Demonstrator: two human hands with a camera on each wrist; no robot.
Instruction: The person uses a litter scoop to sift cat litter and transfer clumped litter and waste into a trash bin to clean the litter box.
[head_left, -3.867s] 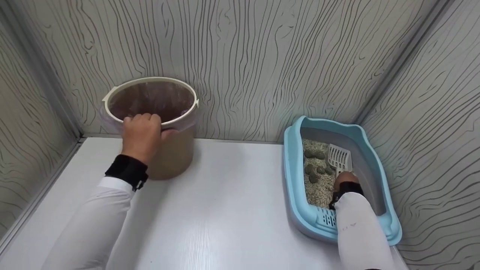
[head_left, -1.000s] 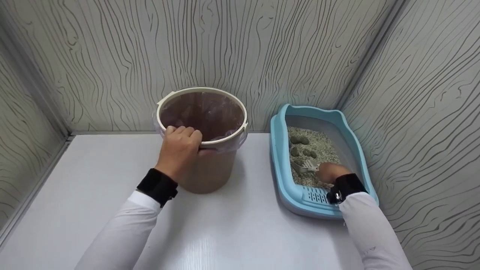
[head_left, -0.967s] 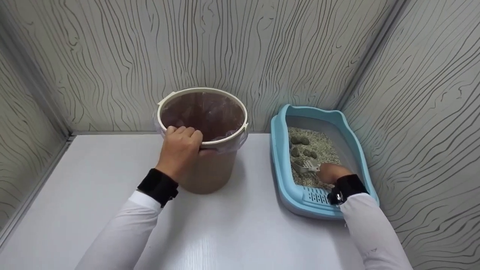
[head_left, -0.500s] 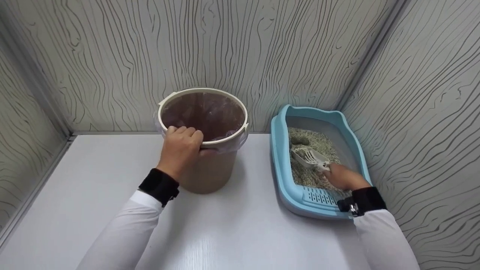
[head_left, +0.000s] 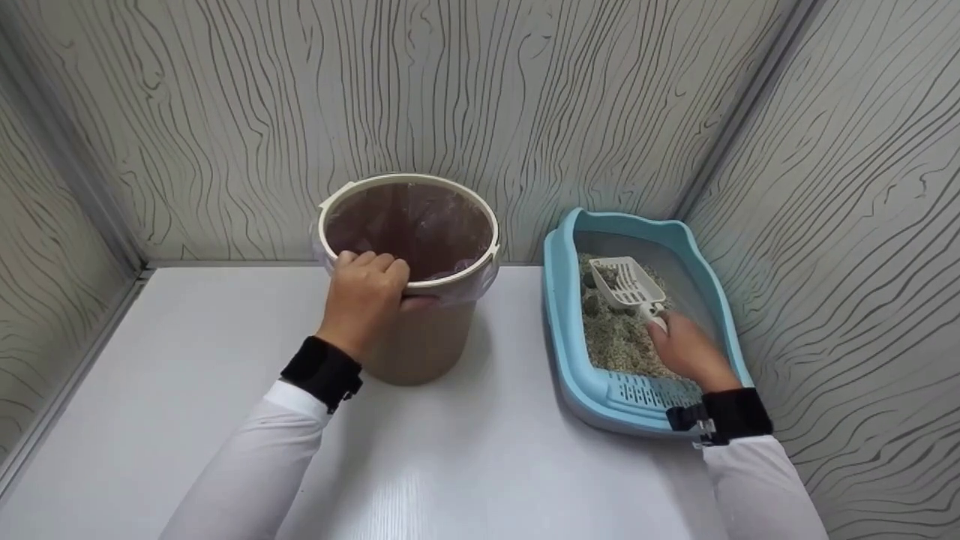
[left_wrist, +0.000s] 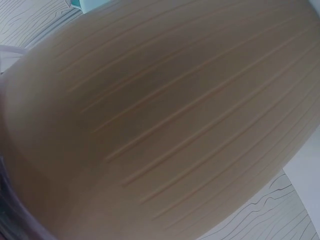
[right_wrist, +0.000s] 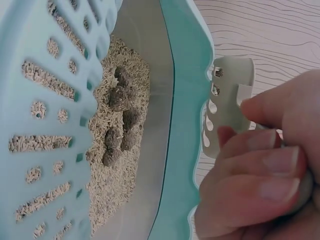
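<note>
My left hand (head_left: pixel 364 300) grips the near rim of a brown trash bin (head_left: pixel 424 349) lined with a clear plastic bag; its thumb lies outside. In the left wrist view the bin's ribbed wall (left_wrist: pixel 190 110) fills most of the picture. My right hand (head_left: pixel 690 349) holds a white slotted litter scoop (head_left: pixel 628 281) by its handle, raised over a blue litter box (head_left: pixel 559 315). A dark clump shows at the scoop's left side, and bits of it appear through the slots of the scoop (right_wrist: pixel 230 107). Several dark clumps (right_wrist: pixel 120 97) lie on the pale litter (right_wrist: pixel 115 180).
Bin and litter box stand side by side on a white table (head_left: pixel 450 465), with a narrow gap between them. Wood-grain panels (head_left: pixel 450 90) close off the back and both sides. The box's perforated front lip (head_left: pixel 645 391) faces me.
The bin has come right, nearer the litter box, with my left hand on its rim. My right hand has worked the scoop through the litter and lifted it, a clump now in it.
</note>
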